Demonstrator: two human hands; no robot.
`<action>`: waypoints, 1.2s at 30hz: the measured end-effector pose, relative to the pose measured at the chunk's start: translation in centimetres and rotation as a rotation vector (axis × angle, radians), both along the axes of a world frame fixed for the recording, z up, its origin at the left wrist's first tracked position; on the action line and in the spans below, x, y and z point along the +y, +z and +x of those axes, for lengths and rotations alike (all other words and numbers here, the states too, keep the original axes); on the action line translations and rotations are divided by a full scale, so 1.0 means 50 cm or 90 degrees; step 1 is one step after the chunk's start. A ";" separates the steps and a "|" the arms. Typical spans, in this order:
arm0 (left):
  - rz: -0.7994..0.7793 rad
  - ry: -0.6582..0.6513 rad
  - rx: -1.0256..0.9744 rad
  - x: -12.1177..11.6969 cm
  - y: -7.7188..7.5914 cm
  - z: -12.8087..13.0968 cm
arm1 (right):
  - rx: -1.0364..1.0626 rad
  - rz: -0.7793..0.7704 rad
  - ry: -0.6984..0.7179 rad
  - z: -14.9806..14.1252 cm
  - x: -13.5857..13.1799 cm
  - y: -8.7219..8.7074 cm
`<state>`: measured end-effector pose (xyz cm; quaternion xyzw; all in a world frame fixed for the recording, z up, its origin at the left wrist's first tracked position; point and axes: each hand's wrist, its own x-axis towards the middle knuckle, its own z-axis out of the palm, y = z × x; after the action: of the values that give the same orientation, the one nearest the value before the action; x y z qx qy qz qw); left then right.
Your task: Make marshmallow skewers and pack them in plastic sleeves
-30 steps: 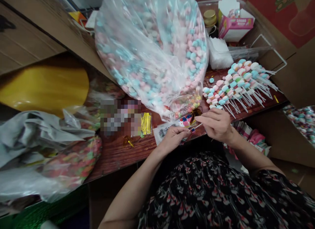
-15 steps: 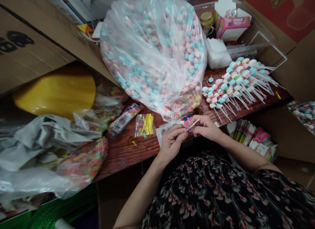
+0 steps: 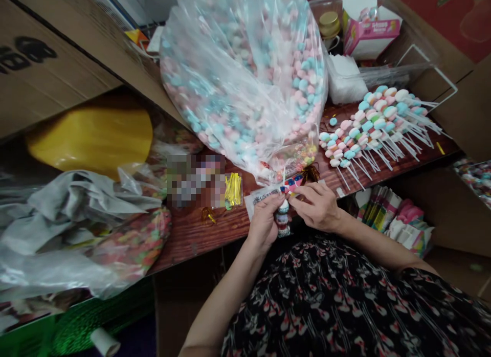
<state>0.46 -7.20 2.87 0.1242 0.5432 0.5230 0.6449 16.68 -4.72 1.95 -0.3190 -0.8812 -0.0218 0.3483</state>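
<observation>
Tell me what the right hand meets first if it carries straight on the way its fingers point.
The right hand points left, so the first thing in line looks to be the pastel candy skewer at its fingertips, with the left hand just beyond. Depth is hard to judge from this view.

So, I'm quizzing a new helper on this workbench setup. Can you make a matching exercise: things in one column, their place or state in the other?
Things:
1. Left hand
2. Clear packet of gold twist ties
3. Large clear bag of pink and blue candies
4. Pink-and-white carton

Places or states:
A. At the back right, beside a gold-lidded jar
B. Bulging, filling the table's back middle
C. Holding a candy stick with the right hand
D. Lying on the wooden table, left of the hands

Pairs: 1-C, 2-D, 3-B, 4-A
</observation>
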 end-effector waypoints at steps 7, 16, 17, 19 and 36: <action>0.041 -0.002 0.041 -0.009 -0.020 0.004 | -0.001 -0.089 -0.047 0.012 0.019 0.006; 0.125 -0.025 0.088 -0.005 -0.033 0.013 | 0.295 -0.295 0.066 -0.015 0.000 0.003; 0.126 -0.022 0.081 -0.006 -0.035 0.015 | 0.306 -0.339 0.076 -0.021 0.002 -0.004; 0.117 -0.022 0.068 -0.011 -0.039 0.015 | 0.324 -0.430 0.088 -0.026 0.009 -0.014; 0.230 -0.091 0.227 -0.020 -0.030 0.001 | 0.543 -0.666 0.003 -0.024 -0.038 -0.047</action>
<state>0.52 -8.19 1.40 0.3659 0.5359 0.5345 0.5415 15.49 -6.60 -0.40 -0.4243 -0.5619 0.5366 0.4651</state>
